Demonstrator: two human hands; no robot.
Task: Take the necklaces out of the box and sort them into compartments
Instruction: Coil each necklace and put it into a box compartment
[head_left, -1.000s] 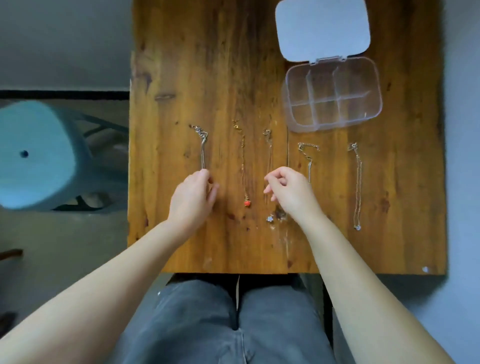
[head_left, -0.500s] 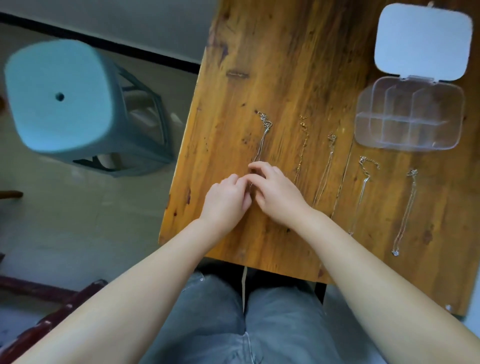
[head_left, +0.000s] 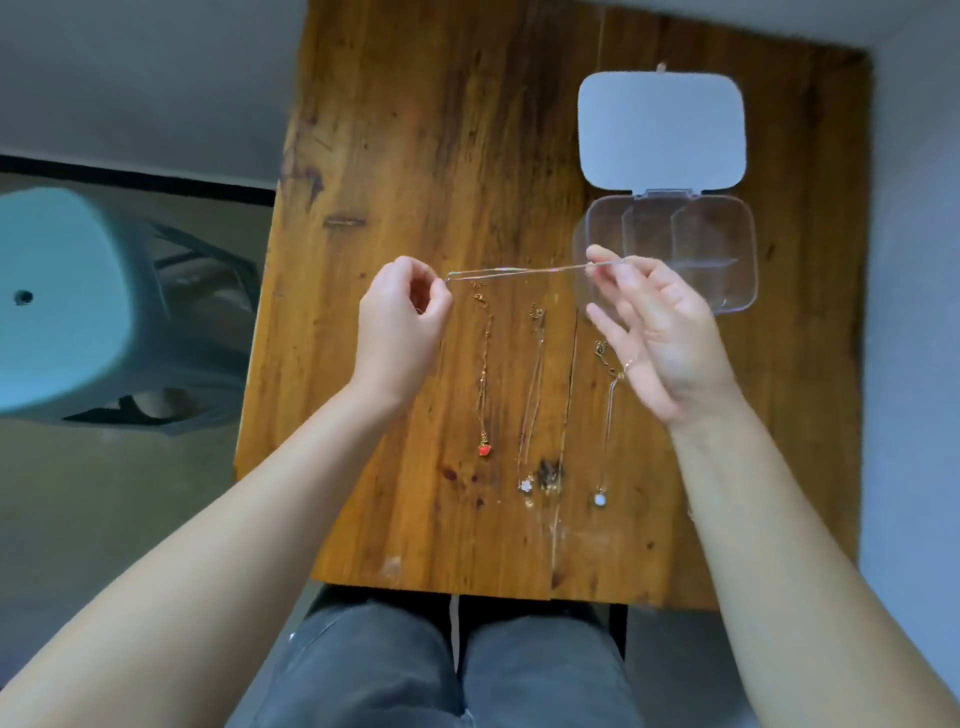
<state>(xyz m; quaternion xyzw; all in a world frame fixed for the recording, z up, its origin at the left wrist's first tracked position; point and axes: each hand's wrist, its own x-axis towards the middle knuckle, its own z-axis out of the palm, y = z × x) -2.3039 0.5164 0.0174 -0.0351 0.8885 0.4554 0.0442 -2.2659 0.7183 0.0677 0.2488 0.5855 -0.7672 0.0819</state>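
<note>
Head view: a silver chain necklace (head_left: 511, 271) stretched taut above the wooden table (head_left: 415, 156), one end pinched in the curled left hand (head_left: 402, 325), the other between thumb and forefinger of the right hand (head_left: 662, 343) (remaining fingers spread). Three pendant necklaces lie below: red (head_left: 484, 374), flower-shaped (head_left: 532, 400), pale round (head_left: 605, 415). The clear compartment box (head_left: 727, 249) sits open, just beyond the right hand.

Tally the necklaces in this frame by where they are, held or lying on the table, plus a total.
Held taut between left hand and right hand: 1 silver chain
Lying on table: 3 (red pendant necklace, flower pendant necklace, white pendant necklace)
Total: 4
</note>
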